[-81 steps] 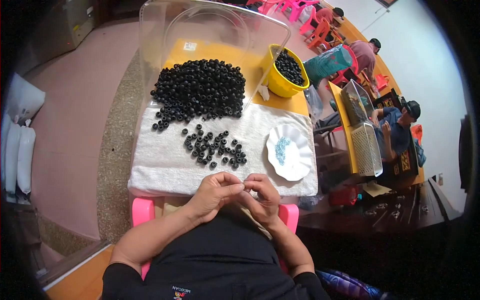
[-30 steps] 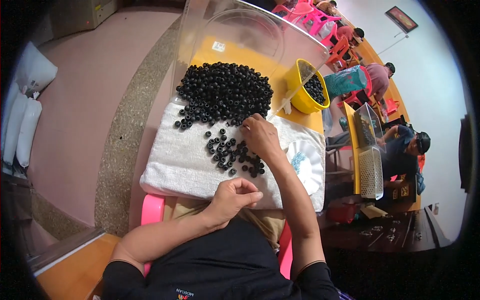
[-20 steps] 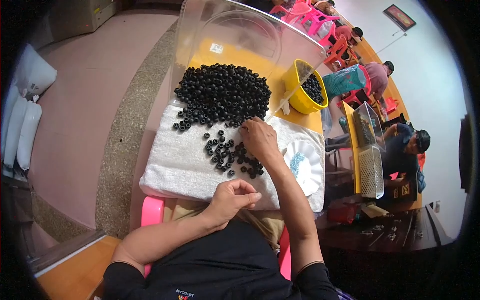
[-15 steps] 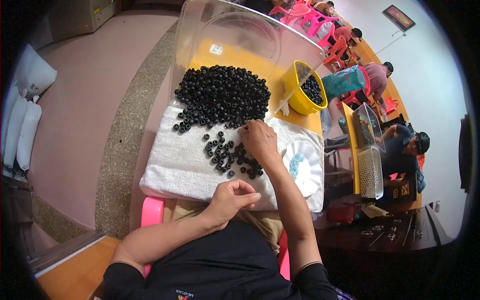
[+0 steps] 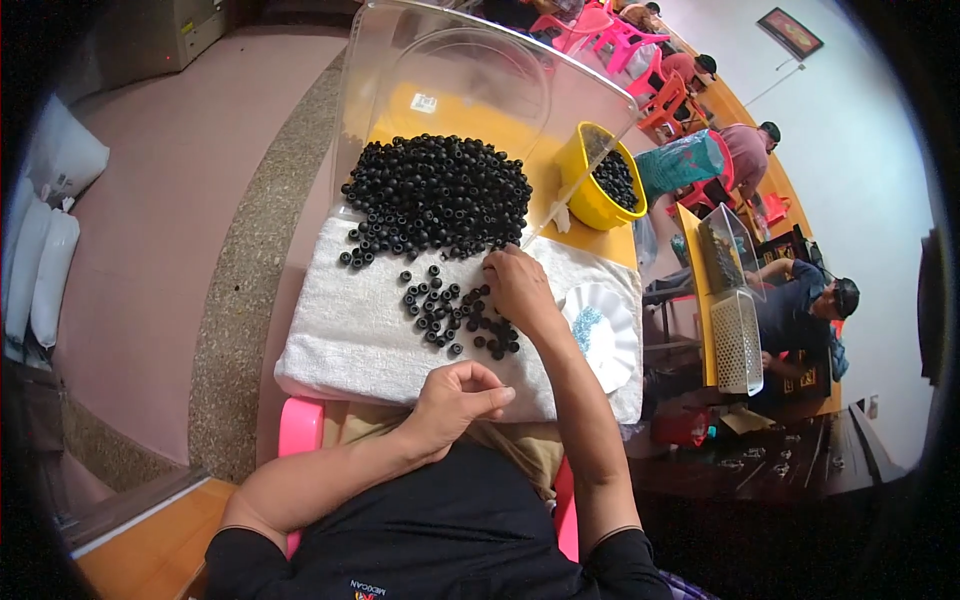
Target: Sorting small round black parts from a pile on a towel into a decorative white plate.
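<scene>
Round black beads with holes lie in a large heap (image 5: 440, 195) at the far side of a white towel (image 5: 340, 325). A looser group of beads (image 5: 437, 310) is spread on the towel nearer to me. My right hand (image 5: 522, 288) rests among these beads at the heap's near right edge, fingers curled down; its fingertips are hidden. Close to my body, my left hand (image 5: 452, 408) is closed in a pinch, thumb against forefinger, palm turned inward. Whatever it may hold is too small to make out. Right of my right forearm sits a white fluted paper dish (image 5: 615, 350) with tiny pale blue pieces (image 5: 588, 328).
A clear plastic tray (image 5: 450, 70) stands around the heap, its right wall slanting past my right hand. Beyond that wall is a yellow tub (image 5: 603, 212) of black beads. Farther right, a person (image 5: 800, 305) sits beside a white perforated basket (image 5: 738, 345). White sacks (image 5: 50, 280) lie far left.
The whole view has shifted slightly, moving the scene a little left. My right hand has drawn back slightly from the heap. My left hand keeps its pinch.
</scene>
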